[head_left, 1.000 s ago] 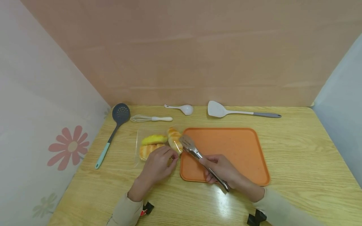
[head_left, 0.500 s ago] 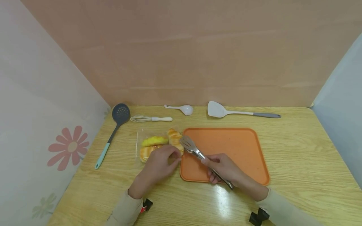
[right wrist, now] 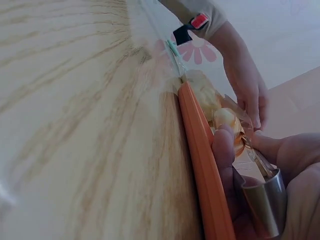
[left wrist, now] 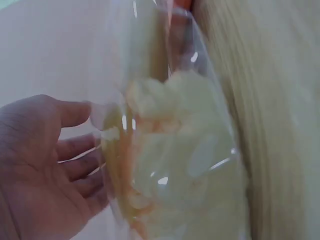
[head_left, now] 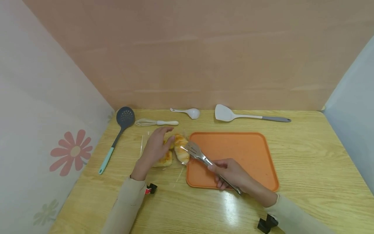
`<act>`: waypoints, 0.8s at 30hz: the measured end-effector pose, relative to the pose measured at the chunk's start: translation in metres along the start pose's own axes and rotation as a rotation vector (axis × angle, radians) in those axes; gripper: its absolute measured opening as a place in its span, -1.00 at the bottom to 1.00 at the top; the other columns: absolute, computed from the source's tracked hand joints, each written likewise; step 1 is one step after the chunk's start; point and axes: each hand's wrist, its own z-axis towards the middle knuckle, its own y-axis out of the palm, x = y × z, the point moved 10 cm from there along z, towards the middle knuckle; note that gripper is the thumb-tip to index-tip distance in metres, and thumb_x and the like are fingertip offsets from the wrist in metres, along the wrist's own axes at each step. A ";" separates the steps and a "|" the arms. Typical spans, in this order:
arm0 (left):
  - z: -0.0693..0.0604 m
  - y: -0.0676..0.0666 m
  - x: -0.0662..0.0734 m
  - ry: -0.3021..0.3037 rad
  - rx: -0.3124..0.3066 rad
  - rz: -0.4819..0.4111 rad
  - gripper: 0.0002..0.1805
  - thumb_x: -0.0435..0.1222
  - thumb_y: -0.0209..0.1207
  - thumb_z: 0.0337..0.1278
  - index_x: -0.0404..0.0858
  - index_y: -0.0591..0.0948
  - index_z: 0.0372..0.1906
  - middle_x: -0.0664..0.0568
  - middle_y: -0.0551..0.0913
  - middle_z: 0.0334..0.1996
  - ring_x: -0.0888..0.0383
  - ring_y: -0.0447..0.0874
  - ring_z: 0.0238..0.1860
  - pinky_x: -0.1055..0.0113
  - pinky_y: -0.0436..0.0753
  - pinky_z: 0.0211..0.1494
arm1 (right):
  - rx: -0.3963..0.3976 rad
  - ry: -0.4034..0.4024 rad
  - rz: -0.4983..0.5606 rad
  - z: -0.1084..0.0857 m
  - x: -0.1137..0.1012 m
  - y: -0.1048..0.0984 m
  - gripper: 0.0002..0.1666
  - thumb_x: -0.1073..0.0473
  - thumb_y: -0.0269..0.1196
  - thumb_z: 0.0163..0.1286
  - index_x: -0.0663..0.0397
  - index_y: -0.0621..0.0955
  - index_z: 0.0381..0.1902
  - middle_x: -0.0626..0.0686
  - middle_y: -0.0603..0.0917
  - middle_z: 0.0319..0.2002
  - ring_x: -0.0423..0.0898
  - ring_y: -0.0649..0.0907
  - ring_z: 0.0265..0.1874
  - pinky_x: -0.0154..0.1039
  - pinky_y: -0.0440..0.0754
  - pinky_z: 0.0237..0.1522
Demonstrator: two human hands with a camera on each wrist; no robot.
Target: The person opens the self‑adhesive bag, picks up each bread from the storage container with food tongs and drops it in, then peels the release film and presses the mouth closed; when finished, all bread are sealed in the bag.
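My left hand (head_left: 156,146) is over the breads, its fingers loosely bent and holding nothing that I can see. In the left wrist view, these fingers (left wrist: 75,155) lie beside a clear plastic wrapper with pale bread (left wrist: 185,150) inside. A wrapped, golden-striped bread roll (head_left: 181,151) lies by the tray's left edge. Left of it a browned bread (head_left: 164,160) is partly covered by my left hand, and the yellow bread is mostly hidden. My right hand (head_left: 230,174) grips metal tongs (head_left: 206,161), their tips at the roll's right side; contact is unclear.
An orange tray (head_left: 239,156) lies beneath the tongs and right hand. Along the back are a whisk (head_left: 157,123), a white ladle (head_left: 191,113) and a white spatula (head_left: 226,113). A dark skimmer (head_left: 124,120) lies at the left, near the wall.
My left hand has moved up and left, away from the roll's lower end, and its fingers have spread. More of the roll now shows. The right hand with the tongs has barely moved.
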 end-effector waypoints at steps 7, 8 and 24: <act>0.019 0.023 -0.026 -0.087 -0.195 -0.026 -0.38 -0.04 0.12 0.78 -0.50 0.56 0.48 -0.35 0.72 0.30 -0.27 0.76 0.26 -0.19 0.71 0.36 | -0.003 -0.012 -0.007 0.000 -0.001 0.000 -0.22 -0.01 0.36 0.67 0.44 0.46 0.57 0.14 0.72 -0.49 -0.15 0.74 -0.60 -0.28 0.77 -0.55; 0.019 0.026 -0.029 -0.107 -0.212 -0.037 -0.36 -0.02 0.11 0.78 -0.50 0.55 0.49 -0.34 0.72 0.30 -0.26 0.76 0.26 -0.18 0.70 0.36 | -0.005 -0.016 -0.008 0.000 -0.001 -0.001 -0.22 -0.01 0.36 0.68 0.44 0.46 0.57 0.14 0.72 -0.49 -0.15 0.74 -0.60 -0.28 0.77 -0.55; 0.018 0.033 -0.044 -0.254 -0.217 -0.099 -0.57 -0.03 0.19 0.69 -0.27 0.76 0.25 -0.13 0.82 0.07 -0.07 0.78 0.09 -0.09 0.71 0.24 | -0.054 -0.025 -0.090 -0.003 -0.008 -0.003 -0.25 -0.04 0.38 0.65 0.35 0.53 0.55 0.12 0.70 -0.48 -0.12 0.72 -0.61 -0.22 0.78 -0.55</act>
